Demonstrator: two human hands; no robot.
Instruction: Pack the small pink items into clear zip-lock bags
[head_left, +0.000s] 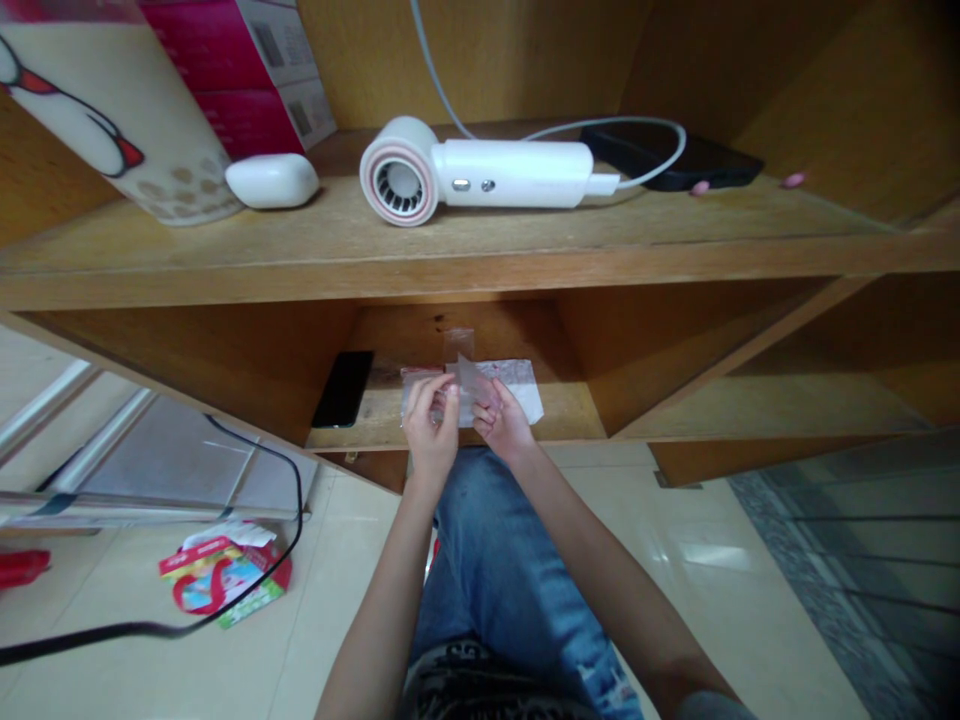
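My left hand (pixel 431 425) and my right hand (pixel 502 420) meet at the front edge of the lower wooden shelf (pixel 570 420). Both pinch a small clear plastic packet (pixel 469 385) held between them. Under the hands lies a white sheet with red print (pixel 521 385) on the shelf. A dark phone (pixel 343 388) rests on the same shelf to the left of my left hand. My blue jeans (pixel 495 570) show below the hands.
The upper shelf (pixel 480 250) carries a white hair dryer (pixel 472 172) with its cable, a white case (pixel 272 180), a patterned cup (pixel 112 100), pink boxes (pixel 247 70) and a black device (pixel 667 155). On the tiled floor lie a colourful wrapper (pixel 225 578) and a black cable (pixel 150 628).
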